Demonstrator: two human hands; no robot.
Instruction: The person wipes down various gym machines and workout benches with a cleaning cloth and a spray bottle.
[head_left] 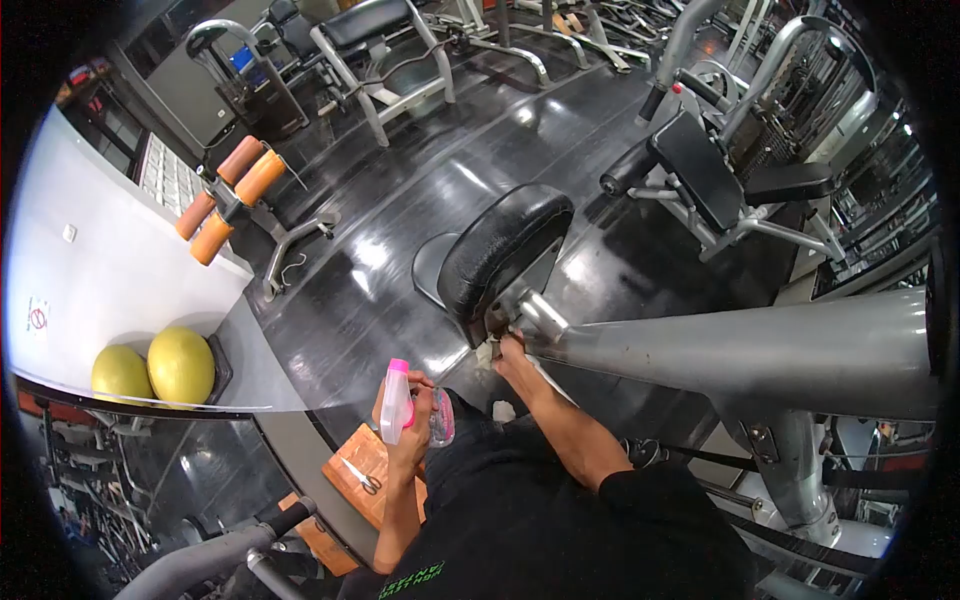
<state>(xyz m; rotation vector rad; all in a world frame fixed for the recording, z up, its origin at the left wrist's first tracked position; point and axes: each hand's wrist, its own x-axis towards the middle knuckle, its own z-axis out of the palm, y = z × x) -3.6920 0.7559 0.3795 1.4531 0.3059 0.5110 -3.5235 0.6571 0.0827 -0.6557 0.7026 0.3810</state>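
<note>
My left hand is closed around a spray bottle with a whitish and pink spray head, held close to my body. The bottle's clear lower part shows past my fingers. My right hand reaches under the black padded seat of a gym machine, beside its metal bracket. A whitish cloth shows at my right fingers, partly hidden by them and by the seat. Below my right forearm is a small white wad, apart from both hands.
A thick grey machine beam runs from the seat to the right. Scissors lie on an orange-brown wooden surface at lower left. Two yellow exercise balls sit by the white wall. Another bench stands at right.
</note>
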